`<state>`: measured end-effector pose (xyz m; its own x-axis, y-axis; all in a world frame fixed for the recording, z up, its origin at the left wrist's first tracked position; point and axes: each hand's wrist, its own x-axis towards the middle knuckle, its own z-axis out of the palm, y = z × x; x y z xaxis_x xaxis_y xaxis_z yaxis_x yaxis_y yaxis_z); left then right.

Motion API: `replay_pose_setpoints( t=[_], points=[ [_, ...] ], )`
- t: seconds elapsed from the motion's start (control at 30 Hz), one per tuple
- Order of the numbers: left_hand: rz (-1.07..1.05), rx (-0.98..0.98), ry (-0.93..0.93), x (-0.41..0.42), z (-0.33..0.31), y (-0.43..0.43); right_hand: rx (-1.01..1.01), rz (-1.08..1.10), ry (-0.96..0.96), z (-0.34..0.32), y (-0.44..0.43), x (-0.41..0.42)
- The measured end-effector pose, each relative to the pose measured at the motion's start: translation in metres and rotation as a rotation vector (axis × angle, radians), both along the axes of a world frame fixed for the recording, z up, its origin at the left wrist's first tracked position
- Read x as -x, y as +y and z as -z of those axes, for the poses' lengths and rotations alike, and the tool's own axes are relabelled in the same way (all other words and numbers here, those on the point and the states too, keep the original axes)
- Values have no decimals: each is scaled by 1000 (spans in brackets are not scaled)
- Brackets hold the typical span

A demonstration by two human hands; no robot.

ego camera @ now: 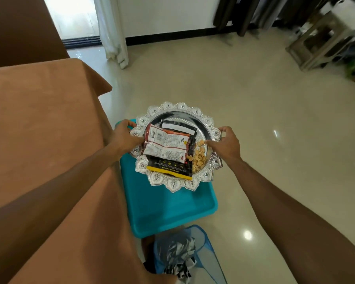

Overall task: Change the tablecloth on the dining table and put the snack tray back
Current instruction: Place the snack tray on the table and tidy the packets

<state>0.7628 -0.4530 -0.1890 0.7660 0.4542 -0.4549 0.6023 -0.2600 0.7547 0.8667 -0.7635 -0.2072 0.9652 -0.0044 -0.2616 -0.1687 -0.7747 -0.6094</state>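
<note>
A round silver snack tray [173, 186] with a scalloped ornate rim sits over a teal plastic stool [172, 210] beside the table. It carries snack packets [168, 148] and loose nuts [199, 158]. My left hand [125, 136] grips the tray's left rim, thumb on top. My right hand [223, 143] grips the right rim. The dining table at left is covered by a brown tablecloth [43, 124] that hangs down over its edge.
A blue mesh basket [184, 255] holding black-and-white patterned cloth stands on the floor by the stool. White curtains [113, 31] hang at the back. A low shelf unit [324, 39] is at the far right. Glossy beige floor lies beyond the tray.
</note>
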Motion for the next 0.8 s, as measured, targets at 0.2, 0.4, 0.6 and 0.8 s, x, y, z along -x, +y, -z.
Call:
replay_pose_setpoints(
  t=[0.2,0.4,0.6,0.8],
  points=[
    [34,-156,41,54,-45,-32,45,-66,-89,-51,-19,36],
    [-66,-303,-34,132,-91,-71,19,-146,-165,-89,-42,94],
    [-180,-340,-104,227,-123,-107,7,-297,-217,-118,-62,167],
    [-291,-393,-131,327,-148,-122,16,-404,-185,-145,-54,235]
  ],
)
